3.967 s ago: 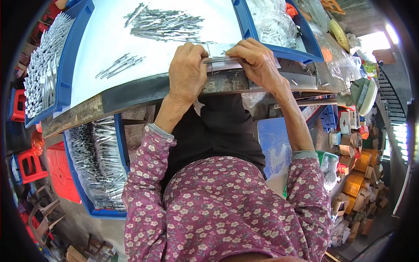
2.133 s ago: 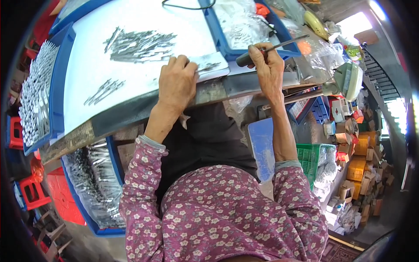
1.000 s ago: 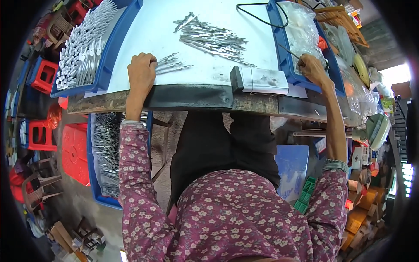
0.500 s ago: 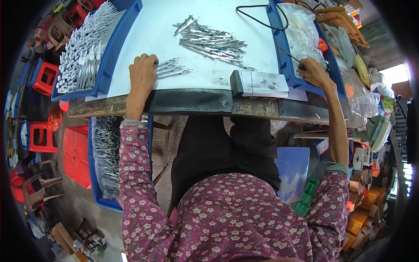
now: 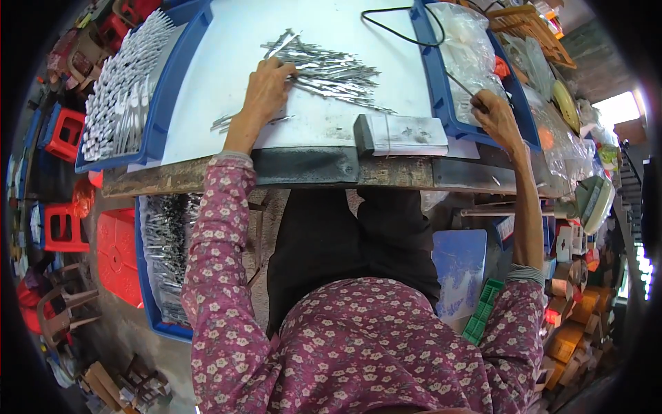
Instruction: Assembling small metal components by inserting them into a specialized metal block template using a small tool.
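My left hand [image 5: 269, 88] is at the left edge of a loose pile of thin silvery metal strips [image 5: 338, 72] on the white tabletop. Its fingers are curled down and closed at the pile; what they hold, if anything, is hidden. A few separate metal strips [image 5: 222, 123] lie beneath my left wrist, partly covered by it. My right hand [image 5: 498, 123] is closed around a thin dark rod [image 5: 459, 84], which points up and left over the edge of the right blue tray [image 5: 441, 103].
A blue tray [image 5: 160, 103] of upright white-ended metal pieces [image 5: 124, 90] stands at the left. A wrapped white block [image 5: 407, 135] sits near the table's front edge. A black loop [image 5: 400, 43] lies at the back right. Clear plastic bags [image 5: 458, 55] fill the right tray.
My left hand has moved forward and right, from the small row of metal strips to the larger pile. My right hand keeps its hold on the rod, almost unmoved.
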`<state>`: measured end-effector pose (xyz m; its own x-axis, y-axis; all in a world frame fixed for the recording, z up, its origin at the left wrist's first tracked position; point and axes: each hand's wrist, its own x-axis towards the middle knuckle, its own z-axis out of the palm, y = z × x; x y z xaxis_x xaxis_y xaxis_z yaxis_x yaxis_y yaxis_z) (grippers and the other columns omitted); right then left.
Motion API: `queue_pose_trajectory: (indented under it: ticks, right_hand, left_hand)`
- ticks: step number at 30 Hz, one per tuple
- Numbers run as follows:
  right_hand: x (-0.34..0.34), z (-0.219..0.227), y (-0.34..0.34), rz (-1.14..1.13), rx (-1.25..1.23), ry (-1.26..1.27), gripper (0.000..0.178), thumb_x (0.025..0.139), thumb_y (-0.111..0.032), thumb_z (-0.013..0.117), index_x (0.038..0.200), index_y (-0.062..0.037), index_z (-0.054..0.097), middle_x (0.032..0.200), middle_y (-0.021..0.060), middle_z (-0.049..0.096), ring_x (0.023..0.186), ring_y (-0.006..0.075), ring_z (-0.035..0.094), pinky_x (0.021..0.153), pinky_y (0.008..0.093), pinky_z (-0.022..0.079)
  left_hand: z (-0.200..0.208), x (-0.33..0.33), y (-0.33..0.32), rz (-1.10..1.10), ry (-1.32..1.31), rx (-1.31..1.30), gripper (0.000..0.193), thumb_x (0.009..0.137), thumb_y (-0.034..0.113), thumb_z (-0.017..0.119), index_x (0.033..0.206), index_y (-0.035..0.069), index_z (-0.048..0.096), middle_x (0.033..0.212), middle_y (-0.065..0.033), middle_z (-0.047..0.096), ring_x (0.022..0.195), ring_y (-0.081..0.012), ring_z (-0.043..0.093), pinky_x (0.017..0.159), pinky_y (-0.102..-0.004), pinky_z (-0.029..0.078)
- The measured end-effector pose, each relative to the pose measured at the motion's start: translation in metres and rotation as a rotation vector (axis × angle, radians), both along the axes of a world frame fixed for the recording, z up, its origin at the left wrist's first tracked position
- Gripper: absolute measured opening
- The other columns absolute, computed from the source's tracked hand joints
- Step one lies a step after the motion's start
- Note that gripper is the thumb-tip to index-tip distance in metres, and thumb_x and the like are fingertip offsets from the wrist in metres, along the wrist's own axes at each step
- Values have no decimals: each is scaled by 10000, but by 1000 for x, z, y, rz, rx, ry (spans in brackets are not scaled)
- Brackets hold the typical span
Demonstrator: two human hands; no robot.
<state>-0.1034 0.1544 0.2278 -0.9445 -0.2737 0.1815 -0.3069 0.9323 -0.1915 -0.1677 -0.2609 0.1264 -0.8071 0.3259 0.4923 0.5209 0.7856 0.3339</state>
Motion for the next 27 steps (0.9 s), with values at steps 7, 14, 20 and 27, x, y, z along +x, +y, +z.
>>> queue_pose_trajectory:
  ticks: [7, 14, 20, 27]
  right_hand:
    - [0, -3, -13, -94, -200, 200, 198, 817, -193, 555, 881, -5, 548, 733, 181, 600, 673, 309, 591, 622, 377, 442]
    - [15, 9, -21, -107, -756, -44, 154, 797, -140, 585, 830, 9, 572, 675, 40, 578, 561, 74, 493, 504, 225, 409]
    - [28, 17, -26, -114, -969, -159, 158, 813, -116, 623, 925, -8, 592, 715, 13, 581, 587, 45, 474, 509, 181, 378]
    - [41, 14, -41, -31, -1278, -288, 275, 803, -94, 642, 1045, 19, 579, 766, 66, 600, 585, 69, 486, 516, 193, 397]
  left_hand:
    - [-9, -2, -12, -38, 20, -34, 257, 666, 7, 661, 884, 104, 563, 897, -92, 539, 910, -308, 515, 714, -424, 439]
    - [1, 6, -9, -68, -27, -86, 184, 700, -2, 626, 839, 73, 532, 861, -65, 554, 856, -281, 512, 696, -397, 404]
    - [-3, 12, -7, -42, 52, -99, 193, 736, -20, 584, 885, 76, 508, 897, -66, 533, 894, -268, 492, 763, -383, 376]
    - [14, 35, -4, -10, 48, -11, 155, 786, -12, 550, 919, 57, 510, 905, -89, 543, 897, -274, 497, 783, -376, 377]
